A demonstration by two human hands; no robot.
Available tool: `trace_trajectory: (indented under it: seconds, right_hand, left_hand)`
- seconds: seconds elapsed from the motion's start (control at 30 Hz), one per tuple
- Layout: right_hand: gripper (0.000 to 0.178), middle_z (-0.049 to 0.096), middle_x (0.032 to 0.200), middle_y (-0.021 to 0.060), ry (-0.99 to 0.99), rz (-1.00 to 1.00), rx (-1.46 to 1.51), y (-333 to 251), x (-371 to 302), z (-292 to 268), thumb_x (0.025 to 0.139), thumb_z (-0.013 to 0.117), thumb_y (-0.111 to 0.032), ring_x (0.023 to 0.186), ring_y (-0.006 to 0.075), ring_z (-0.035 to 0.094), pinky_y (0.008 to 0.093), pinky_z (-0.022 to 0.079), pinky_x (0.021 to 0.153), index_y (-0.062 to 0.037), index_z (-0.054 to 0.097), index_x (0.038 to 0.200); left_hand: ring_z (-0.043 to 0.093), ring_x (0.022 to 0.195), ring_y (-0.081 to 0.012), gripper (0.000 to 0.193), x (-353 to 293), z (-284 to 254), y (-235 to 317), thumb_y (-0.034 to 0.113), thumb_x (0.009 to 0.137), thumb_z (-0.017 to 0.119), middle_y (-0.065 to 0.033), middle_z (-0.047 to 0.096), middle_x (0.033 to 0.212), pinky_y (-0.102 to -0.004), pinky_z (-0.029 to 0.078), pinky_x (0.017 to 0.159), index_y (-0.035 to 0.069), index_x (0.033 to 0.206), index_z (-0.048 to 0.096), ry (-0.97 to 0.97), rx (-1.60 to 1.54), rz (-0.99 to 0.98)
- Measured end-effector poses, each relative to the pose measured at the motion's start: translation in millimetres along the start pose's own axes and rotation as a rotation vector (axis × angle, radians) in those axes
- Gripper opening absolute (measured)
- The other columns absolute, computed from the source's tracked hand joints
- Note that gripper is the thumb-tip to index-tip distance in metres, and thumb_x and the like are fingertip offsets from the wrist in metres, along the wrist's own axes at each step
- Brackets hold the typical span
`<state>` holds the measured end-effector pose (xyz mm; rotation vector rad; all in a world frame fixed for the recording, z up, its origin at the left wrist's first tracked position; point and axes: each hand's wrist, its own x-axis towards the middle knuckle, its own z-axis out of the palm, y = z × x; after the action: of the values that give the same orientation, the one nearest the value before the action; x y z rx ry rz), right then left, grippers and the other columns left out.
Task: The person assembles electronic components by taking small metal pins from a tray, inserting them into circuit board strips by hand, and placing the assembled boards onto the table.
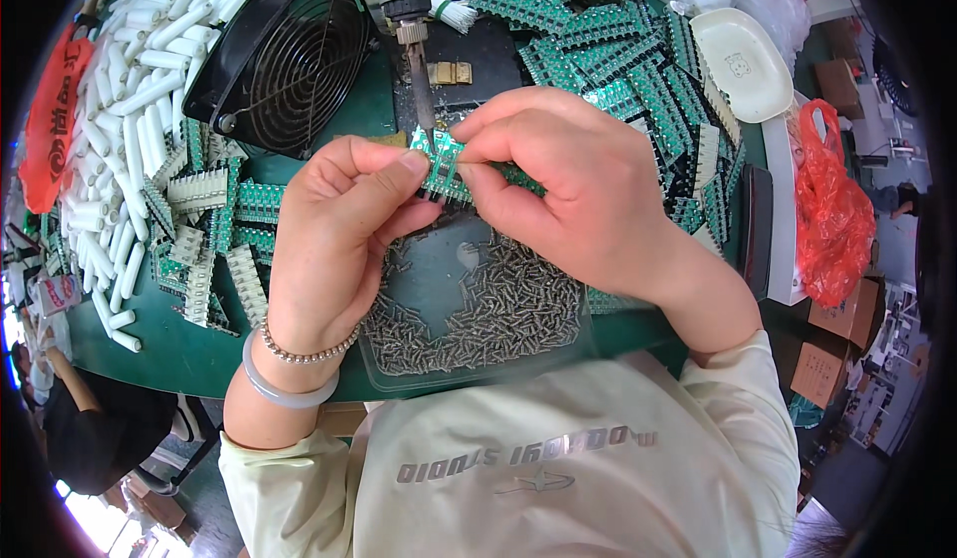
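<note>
My left hand is closed, pinching a small green circuit board between thumb and fingers. The thumb and forefinger of my right hand are pressed together at the board's right edge; whatever small thing they pinch is too small to make out. From above, a soldering iron points its tip down onto the board's upper part, seemingly touching it. Just below my hands lies a shallow clear plastic tray, holding a heap of small metal spring-like pieces.
A black fan stands beyond my left hand. White tubes pile at the left, near strips of boards. More green boards heap at the far right, by a cream dish and a red plastic bag.
</note>
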<state>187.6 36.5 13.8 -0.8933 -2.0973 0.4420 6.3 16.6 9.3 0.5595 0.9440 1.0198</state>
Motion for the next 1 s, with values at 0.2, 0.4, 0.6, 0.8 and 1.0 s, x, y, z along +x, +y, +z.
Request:
trace_trajectory:
  seconds: [0.2, 0.4, 0.6, 0.8, 1.0]
  right_hand:
    - [0.014, 0.063, 0.083, 0.0069, -0.016, 0.015, -0.011, -3.7, -0.1, -1.5, 0.066, 0.066, -0.001, 0.074, 0.0205, 0.062, 0.0273, 0.05, 0.062, -0.0047, 0.061, 0.078]
    - [0.011, 0.059, 0.076, 0.0036, -0.043, 0.045, 0.148, -1.5, 0.6, -16.7, 0.068, 0.068, -0.002, 0.06, 0.0116, 0.051, 0.0224, 0.039, 0.051, -0.0036, 0.062, 0.077]
    - [0.009, 0.046, 0.058, -0.0022, -0.255, 0.347, 0.293, -8.5, -0.7, -43.7, 0.071, 0.066, -0.004, 0.046, 0.0097, 0.038, 0.0222, 0.03, 0.045, -0.0021, 0.06, 0.076]
    - [0.007, 0.052, 0.064, 0.0082, -0.473, 0.057, -0.105, -4.0, -19.0, -19.8, 0.073, 0.061, -0.011, 0.063, 0.0261, 0.056, 0.0338, 0.045, 0.055, -0.0043, 0.06, 0.076]
    - [0.009, 0.049, 0.075, 0.0097, -0.591, 0.083, -0.268, -18.9, -25.5, 3.4, 0.073, 0.054, -0.008, 0.064, 0.0276, 0.055, 0.0367, 0.044, 0.052, -0.0041, 0.053, 0.081]
  left_hand:
    - [0.06, 0.071, -0.0095, 0.005, -0.9, 0.2, -0.8, 0.003, 0.083, 0.056, -0.0072, 0.06, 0.083, -0.0205, 0.054, 0.066, -0.002, 0.084, 0.054, 0.0, 0.009, 0.011]
    - [0.059, 0.068, -0.0086, 0.007, 0.8, -1.4, -1.9, 0.003, 0.082, 0.059, -0.0065, 0.06, 0.08, -0.0186, 0.052, 0.063, -0.001, 0.083, 0.054, 0.04, 0.137, 0.002]
    - [0.059, 0.066, -0.0084, 0.006, -12.0, -17.4, -0.8, 0.002, 0.082, 0.058, -0.0054, 0.06, 0.079, -0.0177, 0.051, 0.06, 0.0, 0.083, 0.054, 0.095, 0.214, 0.037]
    - [0.059, 0.066, -0.0066, 0.002, -32.8, -47.1, 24.7, 0.004, 0.084, 0.056, -0.0034, 0.061, 0.079, -0.0156, 0.051, 0.059, 0.002, 0.084, 0.056, 0.121, 0.207, 0.154]
    - [0.057, 0.065, -0.0051, 0.003, -48.9, -56.0, 31.8, 0.005, 0.087, 0.05, -0.0008, 0.055, 0.075, -0.0166, 0.052, 0.06, 0.004, 0.089, 0.051, 0.116, 0.124, 0.303]
